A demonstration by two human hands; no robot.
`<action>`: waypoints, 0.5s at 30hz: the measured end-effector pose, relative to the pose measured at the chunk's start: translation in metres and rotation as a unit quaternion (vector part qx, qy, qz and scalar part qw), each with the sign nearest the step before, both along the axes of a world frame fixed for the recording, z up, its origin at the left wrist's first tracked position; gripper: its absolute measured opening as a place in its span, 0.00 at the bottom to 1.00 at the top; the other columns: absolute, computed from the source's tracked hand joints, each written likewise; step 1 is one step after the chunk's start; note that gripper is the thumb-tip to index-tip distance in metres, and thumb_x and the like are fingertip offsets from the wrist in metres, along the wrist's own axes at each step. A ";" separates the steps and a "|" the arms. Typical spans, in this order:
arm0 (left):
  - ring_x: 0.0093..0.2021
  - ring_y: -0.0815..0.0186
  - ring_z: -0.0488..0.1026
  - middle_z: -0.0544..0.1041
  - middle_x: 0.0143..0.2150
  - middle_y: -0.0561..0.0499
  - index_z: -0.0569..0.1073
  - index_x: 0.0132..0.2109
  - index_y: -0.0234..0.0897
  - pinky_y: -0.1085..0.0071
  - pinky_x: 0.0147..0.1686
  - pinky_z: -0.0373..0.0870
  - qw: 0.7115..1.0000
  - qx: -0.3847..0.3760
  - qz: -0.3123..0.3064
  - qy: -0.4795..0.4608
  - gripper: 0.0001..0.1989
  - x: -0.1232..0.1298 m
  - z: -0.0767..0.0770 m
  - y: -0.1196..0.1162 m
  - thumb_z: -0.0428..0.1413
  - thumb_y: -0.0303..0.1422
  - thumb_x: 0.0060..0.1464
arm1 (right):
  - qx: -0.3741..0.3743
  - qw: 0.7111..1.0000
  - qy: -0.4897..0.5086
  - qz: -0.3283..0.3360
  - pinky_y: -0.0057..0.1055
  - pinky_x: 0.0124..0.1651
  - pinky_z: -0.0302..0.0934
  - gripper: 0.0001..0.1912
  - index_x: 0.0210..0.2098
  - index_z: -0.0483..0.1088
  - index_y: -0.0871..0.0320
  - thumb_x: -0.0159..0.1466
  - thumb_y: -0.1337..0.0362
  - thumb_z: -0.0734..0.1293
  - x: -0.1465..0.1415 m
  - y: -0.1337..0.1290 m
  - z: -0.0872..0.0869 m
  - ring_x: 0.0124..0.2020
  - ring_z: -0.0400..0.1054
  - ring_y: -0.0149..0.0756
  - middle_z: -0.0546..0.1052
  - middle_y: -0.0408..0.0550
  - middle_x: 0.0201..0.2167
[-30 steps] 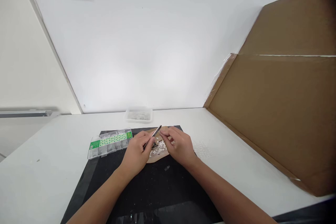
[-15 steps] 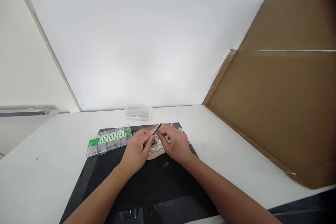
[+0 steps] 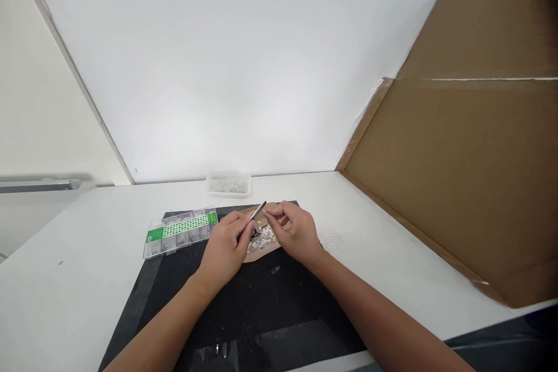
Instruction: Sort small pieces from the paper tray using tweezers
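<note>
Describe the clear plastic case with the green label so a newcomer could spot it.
Find the large black rectangular mat. Across its far left corner, left of the bare left hand, lies a flat, clear plastic compartment case. Its green label sets it apart from the frosted plastic tub.

1 slim stick-like tool (image 3: 258, 210) is held aslant, its far end pointing up and to the right; it is dark with a pale strip along 1 side, and its near part is partly covered. Below it, many small white pieces (image 3: 264, 236) lie in a loose, uneven scatter, with a few dark bits at their left. They rest on a brown sheet (image 3: 255, 257), whose curved near edge shows bare and whose right side is partly hidden.
</note>
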State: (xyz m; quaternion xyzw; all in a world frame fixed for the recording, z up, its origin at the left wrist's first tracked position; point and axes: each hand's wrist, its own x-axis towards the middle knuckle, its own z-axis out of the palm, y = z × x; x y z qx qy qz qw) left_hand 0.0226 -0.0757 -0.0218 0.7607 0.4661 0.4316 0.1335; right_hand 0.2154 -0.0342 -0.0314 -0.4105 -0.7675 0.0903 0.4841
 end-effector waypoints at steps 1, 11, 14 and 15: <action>0.37 0.63 0.72 0.75 0.36 0.48 0.78 0.42 0.38 0.67 0.38 0.66 1.000 0.001 -0.001 0.000 0.15 0.000 0.000 0.000 0.48 0.34 0.71 | 0.004 1.000 -0.007 0.002 0.32 0.36 0.68 0.08 0.35 0.73 0.54 0.70 0.59 0.68 0.000 0.000 0.000 0.32 0.74 0.36 0.80 0.45 0.33; 0.40 0.62 0.73 0.75 0.38 0.48 0.79 0.47 0.39 0.66 0.41 0.68 1.000 0.013 -0.003 0.012 0.15 -0.001 -0.005 0.001 0.48 0.34 0.72 | 0.023 0.999 -0.036 -0.003 0.32 0.35 0.66 0.09 0.34 0.70 0.53 0.71 0.59 0.66 0.001 0.001 -0.003 0.31 0.73 0.35 0.78 0.44 0.31; 0.41 0.62 0.74 0.75 0.39 0.48 0.79 0.46 0.38 0.66 0.42 0.68 1.000 0.018 -0.006 0.014 0.15 0.000 -0.004 0.001 0.48 0.34 0.72 | 0.023 0.999 -0.043 0.016 0.32 0.36 0.65 0.09 0.33 0.70 0.53 0.71 0.60 0.66 0.000 -0.001 -0.001 0.32 0.72 0.35 0.78 0.44 0.31; 0.41 0.62 0.74 0.75 0.39 0.48 0.79 0.45 0.38 0.66 0.42 0.68 1.000 0.018 -0.006 0.015 0.15 0.000 -0.003 0.001 0.48 0.34 0.72 | 0.015 0.999 -0.032 0.008 0.32 0.36 0.65 0.09 0.34 0.70 0.53 0.71 0.60 0.66 0.001 -0.001 0.000 0.32 0.73 0.35 0.79 0.44 0.32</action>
